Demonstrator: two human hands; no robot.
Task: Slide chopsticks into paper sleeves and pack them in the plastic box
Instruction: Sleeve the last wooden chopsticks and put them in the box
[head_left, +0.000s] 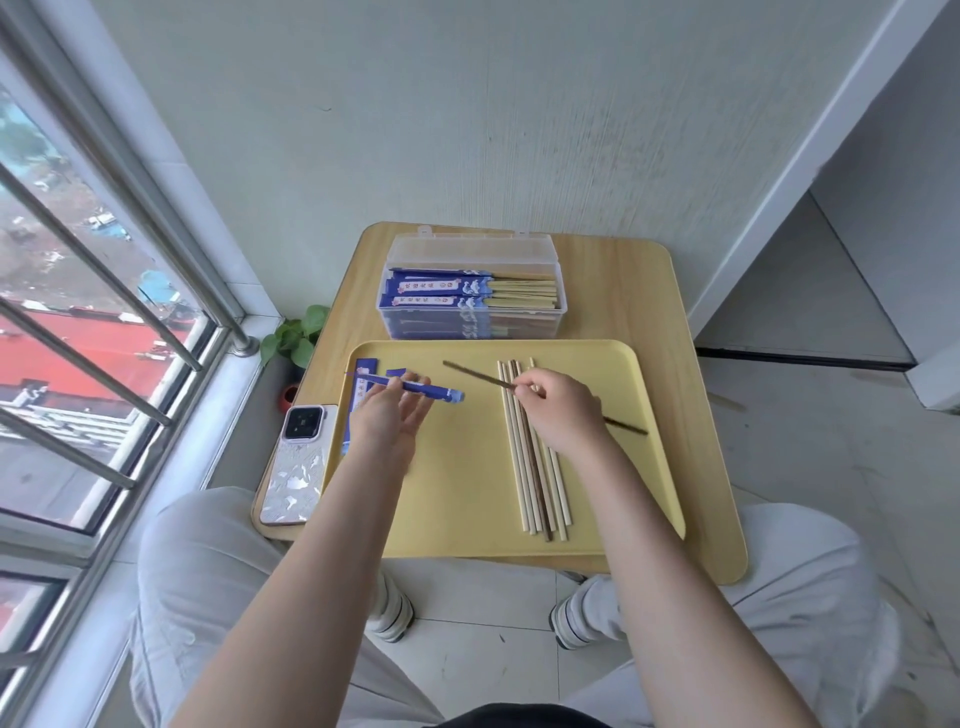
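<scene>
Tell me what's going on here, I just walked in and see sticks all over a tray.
A person is sleeving chopsticks. The left hand holds a blue paper sleeve, and the right hand pinches a dark chopstick aimed toward it, not yet inside. More loose chopsticks lie on the yellow tray. The open plastic box behind it already holds sleeved pairs.
</scene>
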